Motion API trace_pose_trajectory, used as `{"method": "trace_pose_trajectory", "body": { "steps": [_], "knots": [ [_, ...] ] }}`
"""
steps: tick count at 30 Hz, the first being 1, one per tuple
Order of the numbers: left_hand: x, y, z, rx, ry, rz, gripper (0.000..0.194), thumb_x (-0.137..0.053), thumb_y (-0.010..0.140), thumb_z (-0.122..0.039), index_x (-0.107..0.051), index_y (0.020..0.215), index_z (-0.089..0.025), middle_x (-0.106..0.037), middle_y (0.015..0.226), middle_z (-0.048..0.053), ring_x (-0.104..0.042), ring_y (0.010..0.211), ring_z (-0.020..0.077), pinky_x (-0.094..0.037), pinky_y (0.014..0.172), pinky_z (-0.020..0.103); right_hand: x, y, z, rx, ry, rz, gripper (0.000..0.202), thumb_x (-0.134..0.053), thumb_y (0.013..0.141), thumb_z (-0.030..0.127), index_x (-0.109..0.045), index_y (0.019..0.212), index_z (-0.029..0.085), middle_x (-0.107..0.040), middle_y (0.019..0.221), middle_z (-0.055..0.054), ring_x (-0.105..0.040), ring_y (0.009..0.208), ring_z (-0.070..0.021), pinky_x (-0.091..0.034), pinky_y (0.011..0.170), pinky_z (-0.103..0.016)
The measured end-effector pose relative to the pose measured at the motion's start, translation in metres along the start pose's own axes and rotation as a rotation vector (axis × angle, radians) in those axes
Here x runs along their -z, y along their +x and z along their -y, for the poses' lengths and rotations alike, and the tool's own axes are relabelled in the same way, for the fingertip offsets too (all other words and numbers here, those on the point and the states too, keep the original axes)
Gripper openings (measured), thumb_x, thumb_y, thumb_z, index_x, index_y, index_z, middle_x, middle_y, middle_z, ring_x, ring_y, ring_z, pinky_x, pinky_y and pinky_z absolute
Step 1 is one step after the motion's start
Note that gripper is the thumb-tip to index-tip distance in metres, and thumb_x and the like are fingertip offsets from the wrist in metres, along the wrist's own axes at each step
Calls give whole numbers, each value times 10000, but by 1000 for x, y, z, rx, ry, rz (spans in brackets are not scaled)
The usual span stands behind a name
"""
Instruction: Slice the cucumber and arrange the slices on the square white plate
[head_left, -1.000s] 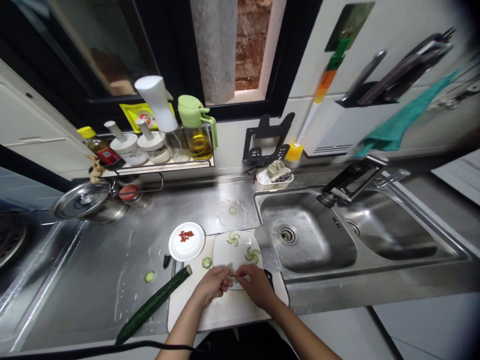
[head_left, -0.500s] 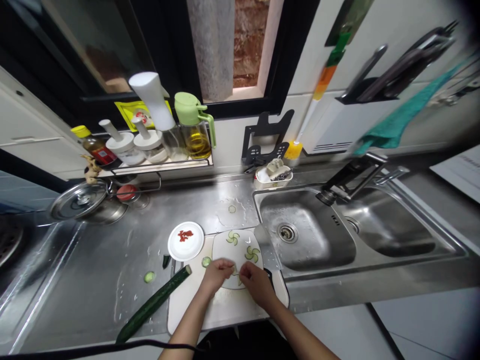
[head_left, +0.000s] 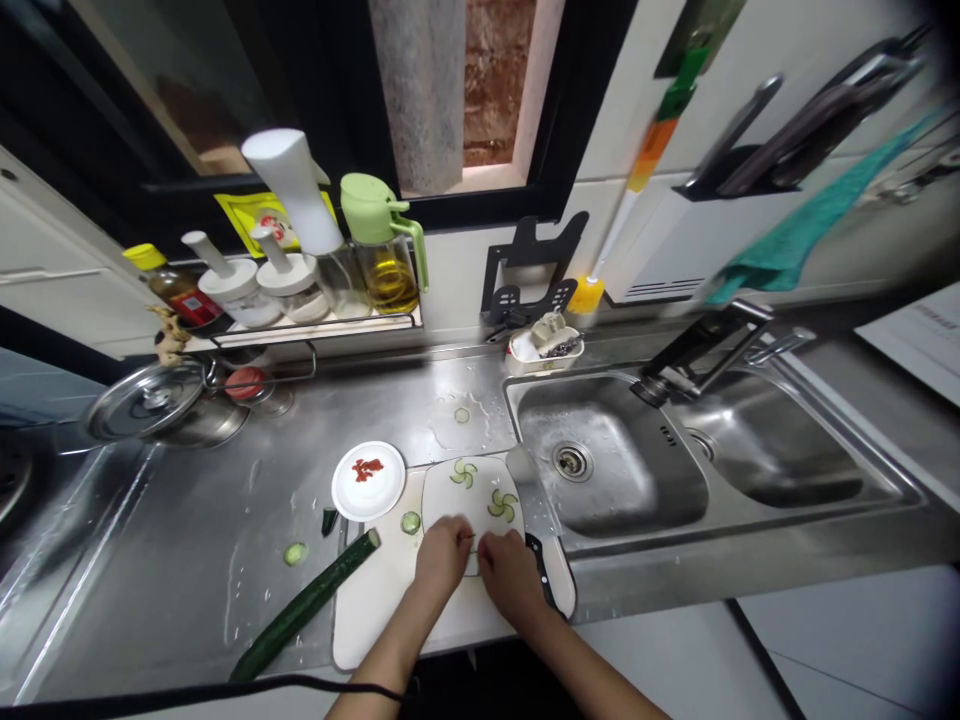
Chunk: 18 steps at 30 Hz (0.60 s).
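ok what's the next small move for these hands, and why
Probably ease the left hand and right hand down to the near part of the square plate: they are close together over it, while two cucumber pinwheels lie farther back and to the right. Whatever the fingers hold is too small to make out.

My left hand (head_left: 444,553) and right hand (head_left: 510,575) are bare, as are both forearms. Torso covering: plain black garment (head_left: 499,692). One slim black cable (head_left: 300,682) crosses at my left forearm.
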<state>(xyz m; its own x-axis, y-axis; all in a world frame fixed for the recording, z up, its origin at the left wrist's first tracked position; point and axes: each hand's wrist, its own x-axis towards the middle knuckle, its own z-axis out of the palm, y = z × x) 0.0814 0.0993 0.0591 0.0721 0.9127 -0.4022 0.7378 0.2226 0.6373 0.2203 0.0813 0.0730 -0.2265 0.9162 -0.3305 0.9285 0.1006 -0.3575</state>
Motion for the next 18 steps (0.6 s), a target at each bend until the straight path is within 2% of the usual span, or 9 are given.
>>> {"method": "trace_pose_trajectory", "body": {
  "steps": [6,10,18],
  "knots": [
    [-3,-5,-3,13,63,5,150,-496,802,-145,-633,827,-199,-642,874,43,-583,860,159,-385,754,250,-4,-3,3,54,-87,-53,153,-474,903,178,-603,825,200,-668,846,-56,-540,919,-235,-307,681,-316],
    [-4,-9,-5,14,101,-6,171,-479,835,-158,-616,927,-203,-639,921,56,-580,891,174,-385,760,260,-6,-4,2,82,-108,-78,163,-481,906,181,-611,809,198,-654,873,-54,-528,920,-229,-318,697,-319],
    [-6,-14,-3,-29,188,-14,205,-420,908,-223,-600,1008,-213,-616,974,67,-576,908,179,-388,766,265,-11,-11,-8,217,-44,-164,154,-518,879,136,-652,828,190,-632,892,-55,-502,901,-200,-358,795,-320]
  ]
}}
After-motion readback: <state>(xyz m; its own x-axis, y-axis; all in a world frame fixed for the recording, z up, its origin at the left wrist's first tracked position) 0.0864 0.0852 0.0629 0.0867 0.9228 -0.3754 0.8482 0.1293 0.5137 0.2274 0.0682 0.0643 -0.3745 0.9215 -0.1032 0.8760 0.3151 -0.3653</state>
